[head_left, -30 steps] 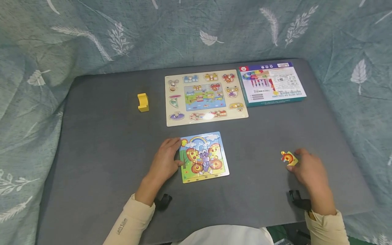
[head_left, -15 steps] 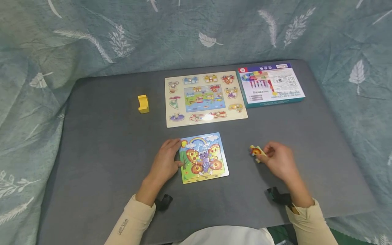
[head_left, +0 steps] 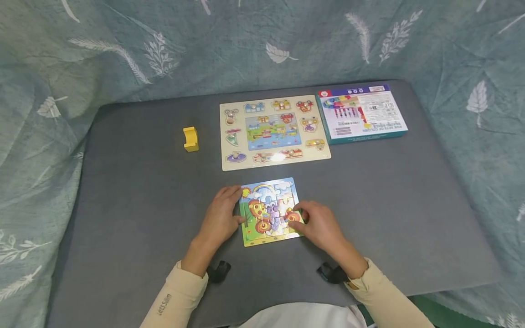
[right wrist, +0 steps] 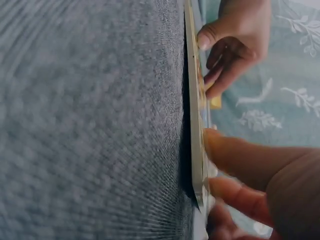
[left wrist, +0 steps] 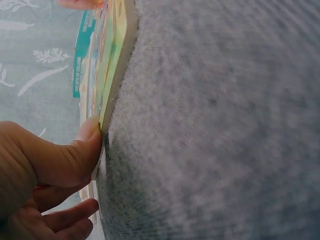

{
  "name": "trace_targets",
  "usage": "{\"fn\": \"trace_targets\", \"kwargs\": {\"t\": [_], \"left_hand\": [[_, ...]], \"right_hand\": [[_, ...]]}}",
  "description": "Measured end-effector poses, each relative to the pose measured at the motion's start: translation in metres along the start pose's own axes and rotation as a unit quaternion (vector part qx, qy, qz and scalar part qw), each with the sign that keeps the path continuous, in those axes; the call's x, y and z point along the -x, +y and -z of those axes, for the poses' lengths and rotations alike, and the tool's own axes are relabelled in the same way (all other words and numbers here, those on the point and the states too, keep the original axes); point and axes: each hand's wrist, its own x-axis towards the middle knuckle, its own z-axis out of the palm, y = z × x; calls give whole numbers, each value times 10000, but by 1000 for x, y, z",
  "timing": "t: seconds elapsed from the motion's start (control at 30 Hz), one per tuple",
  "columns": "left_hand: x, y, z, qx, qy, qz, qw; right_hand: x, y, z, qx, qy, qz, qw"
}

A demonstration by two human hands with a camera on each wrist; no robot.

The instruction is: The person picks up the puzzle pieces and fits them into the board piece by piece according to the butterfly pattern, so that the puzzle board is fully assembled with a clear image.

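A small jigsaw puzzle (head_left: 256,239) with a cartoon butterfly picture lies flat in front of me. My left hand (head_left: 221,214) holds its left side, thumb on the edge and fingers near the top left corner. From the right, my right hand (head_left: 321,225) pinches a puzzle piece (head_left: 292,217) with an orange ring against the puzzle's right side. Whether that piece sits fully flat is hidden by the fingers. In the left wrist view, the left thumb (left wrist: 90,135) presses the puzzle's edge. Both hands (right wrist: 240,45) meet the thin board in the right wrist view.
Behind the puzzle lies a wooden knob puzzle board (head_left: 234,165). A teal and white box (head_left: 383,111) touches its right side, and a yellow arch block (head_left: 191,139) stands to its left. The grey table (head_left: 135,205) backs onto a leaf-patterned curtain (head_left: 229,54).
My right hand has carried the puzzle piece leftward from the right part of the table onto the jigsaw puzzle. The left hand has stayed at the puzzle's left side.
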Motion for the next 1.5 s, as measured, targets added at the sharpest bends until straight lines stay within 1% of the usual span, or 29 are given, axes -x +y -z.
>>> {"fn": "trace_targets", "kwargs": {"t": [0.1, 0.2, 0.3, 0.5, 0.63, 0.77, 0.87, 1.03, 1.1, 1.2, 1.3, 1.33, 1.43, 1.5], "left_hand": [[0, 0, 1, 0, 43, -4, 10000], [0, 0, 1, -30, 23, -14, 10000], [0, 1, 2, -39, -12, 40, 10000], [-2, 3, 3, -81, -15, 75, 9999], [-2, 3, 2, -28, -9, 86, 10000], [-1, 2, 1, -2, 54, 47, 10000], [1, 0, -1, -16, 62, 17, 10000], [2, 0, -2, -64, 1, -9, 10000], [1, 1, -1, -60, 4, -12, 10000], [0, 2, 1, -33, 38, -25, 10000], [0, 2, 3, -21, 47, -13, 10000], [0, 3, 3, -21, 35, 3, 10000], [0, 2, 3, -35, 3, 32, 10000], [0, 3, 3, -46, 17, 24, 10000]], "right_hand": [[-1, 0, -3, 132, 151, 58, 9998], [-1, -1, -5, 136, 144, 54, 9998], [-2, -2, -7, 95, 138, 56, 9998], [-1, -4, -7, 234, 307, 83, 9992], [0, -5, -8, 247, 364, 62, 9990], [2, -4, -10, 335, 504, 176, 9980], [4, -3, -10, 384, 538, 279, 9974], [6, 0, -10, 204, 460, 345, 9981], [5, 0, -10, 143, 447, 435, 9980], [2, 0, -10, 232, 434, 680, 9965], [-3, -1, -11, 410, 335, 804, 9954], [-4, -1, -11, 444, 271, 786, 9955], [-9, -2, -9, 431, 6, 566, 9975], [-13, -3, -7, 419, -155, 508, 9977]]}}
